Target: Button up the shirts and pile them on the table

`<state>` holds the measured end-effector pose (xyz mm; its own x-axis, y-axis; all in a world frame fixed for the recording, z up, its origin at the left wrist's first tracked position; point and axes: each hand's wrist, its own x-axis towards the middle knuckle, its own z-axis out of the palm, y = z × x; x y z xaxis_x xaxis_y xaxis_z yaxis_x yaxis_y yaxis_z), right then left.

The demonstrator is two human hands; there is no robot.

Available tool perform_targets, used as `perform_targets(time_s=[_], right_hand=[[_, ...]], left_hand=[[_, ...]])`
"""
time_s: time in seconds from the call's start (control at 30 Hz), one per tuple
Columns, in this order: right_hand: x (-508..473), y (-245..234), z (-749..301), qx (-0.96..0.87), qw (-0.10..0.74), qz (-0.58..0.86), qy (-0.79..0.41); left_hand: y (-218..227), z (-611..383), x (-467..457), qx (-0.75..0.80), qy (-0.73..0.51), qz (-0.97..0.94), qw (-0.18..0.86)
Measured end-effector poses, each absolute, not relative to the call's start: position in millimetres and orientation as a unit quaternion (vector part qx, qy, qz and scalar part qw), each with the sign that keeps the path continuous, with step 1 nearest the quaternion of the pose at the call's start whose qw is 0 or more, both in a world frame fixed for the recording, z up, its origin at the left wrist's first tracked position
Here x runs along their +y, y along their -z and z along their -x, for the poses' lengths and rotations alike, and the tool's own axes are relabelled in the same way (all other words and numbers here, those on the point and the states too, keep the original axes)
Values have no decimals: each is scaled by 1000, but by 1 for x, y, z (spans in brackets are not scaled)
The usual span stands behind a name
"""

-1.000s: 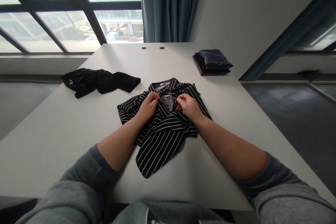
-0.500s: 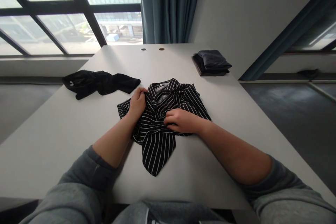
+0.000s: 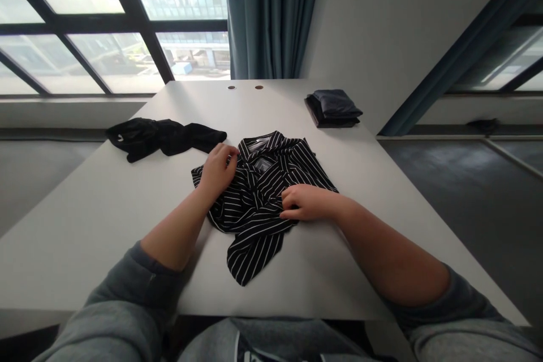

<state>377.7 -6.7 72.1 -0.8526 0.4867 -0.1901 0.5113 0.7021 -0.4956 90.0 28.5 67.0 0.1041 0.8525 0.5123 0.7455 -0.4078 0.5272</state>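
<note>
A black shirt with white stripes (image 3: 263,181) lies crumpled on the white table (image 3: 139,198) in front of me. Its collar points away from me, and a rounded striped flap hangs toward the near edge. At the shirt's left shoulder, my left hand (image 3: 218,168) is closed, with the fingertips pinching the fabric beside the collar. Lower on the right side, my right hand (image 3: 303,202) has its fingers curled on the shirt front, gripping cloth there. The fingertips of that hand are partly hidden by the fabric folds.
Behind my left hand lies a rumpled black garment (image 3: 163,136) with a small white mark. A stack of folded dark clothes (image 3: 333,107) sits at the table's far right. Beyond the table are windows and a blue curtain (image 3: 271,17).
My right hand has moved a little right and nearer to me, drawing the shirt front with it. The lower flap has twisted and narrowed. My left hand has shifted slightly left.
</note>
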Motion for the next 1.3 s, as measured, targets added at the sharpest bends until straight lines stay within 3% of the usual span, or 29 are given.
perform_targets(time_s=[0.17,0.27,0.67,0.87,1.07,1.3], right_hand=[[-19,-59,-387,916,-16,-347,199],[-19,-46,-402,893,-68,-409,177],[19,6,-481,821,-283,-485,102],[25,18,-470,822,-276,-491,83],[34,22,-481,729,-338,-593,-57],[39,30,-484,723,-265,-638,5]], left_hand=[[-59,-110,-32,492,-118,-855,118],[-39,-101,-40,515,-75,-849,92],[-15,-32,-2,693,-106,-711,44],[-13,-31,0,686,-130,-715,44],[-21,-17,3,756,-141,-640,13],[-33,-12,-1,761,-261,-594,-22]])
